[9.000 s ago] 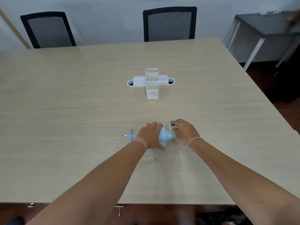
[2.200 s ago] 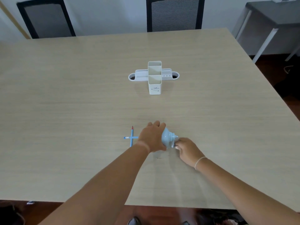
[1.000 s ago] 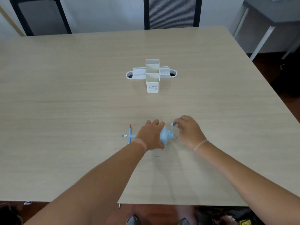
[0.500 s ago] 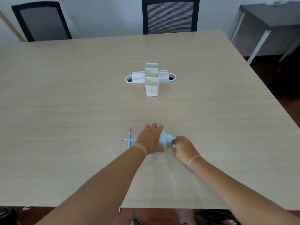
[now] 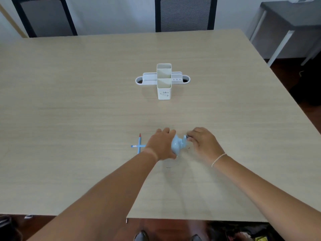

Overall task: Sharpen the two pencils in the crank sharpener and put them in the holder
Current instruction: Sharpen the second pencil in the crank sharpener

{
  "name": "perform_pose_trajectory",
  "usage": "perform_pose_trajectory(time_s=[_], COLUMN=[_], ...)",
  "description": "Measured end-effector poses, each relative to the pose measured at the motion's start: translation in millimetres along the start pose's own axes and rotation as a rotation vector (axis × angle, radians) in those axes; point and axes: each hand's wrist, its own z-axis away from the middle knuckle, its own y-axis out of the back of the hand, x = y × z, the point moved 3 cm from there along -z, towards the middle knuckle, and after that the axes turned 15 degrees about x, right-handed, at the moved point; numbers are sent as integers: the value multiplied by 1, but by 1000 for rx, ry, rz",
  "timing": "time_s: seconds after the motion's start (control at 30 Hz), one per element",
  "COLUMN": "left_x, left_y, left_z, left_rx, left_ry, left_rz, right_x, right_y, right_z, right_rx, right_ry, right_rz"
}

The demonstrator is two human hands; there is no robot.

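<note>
Looking down along both bare forearms, we see a thin pale band (image 5: 219,159) on the right wrist and the near edge of the wooden surface (image 5: 69,180) beneath them. Our left hand (image 5: 160,146) lies over the light blue crank sharpener (image 5: 176,146), its grip wrapped firmly around the body and pressing it to the surface. Our right hand (image 5: 203,142) sits just beside it, fingertips (image 5: 189,138) pinched together on the small dark crank knob (image 5: 187,136) at the sharpener's right end.

Left of the left hand, two blue pencils form a cross: one pencil (image 5: 139,142) lies flat, pointing away from us with a red tip, and the second pencil (image 5: 138,146) runs sideways across it toward the sharpener, its far end hidden under our hand.

Well beyond, near the middle of the surface, stands the white holder (image 5: 164,91), its tall compartments showing no pencils. Past the far edge are two dark mesh chairs (image 5: 185,13) and, to the right, a grey side table (image 5: 286,16).
</note>
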Motion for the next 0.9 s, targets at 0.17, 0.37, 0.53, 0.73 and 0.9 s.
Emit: perform_pose_trajectory(time_s=[0.17,0.37,0.53,0.73,0.9], left_x=[0,1,1,1,1], left_y=[-1,-2,-1,2,0], left_z=[-1,0,1,2,2], left_rx=[6,-1,3,0,6], left_ry=[-16,-7,-8,-18,-12], left_rz=[-36,-27,-11,-18,-18], right_x=[31,40,14,20,38], right_y=[-38,-67,-22,-19,-62], right_z=[-19,28,61,-6,8], right_rx=[-118,-310,-124,8,-302], right_ry=[-199,-219,-112,-147,-275], right_rz=[33,103,-57,2,105])
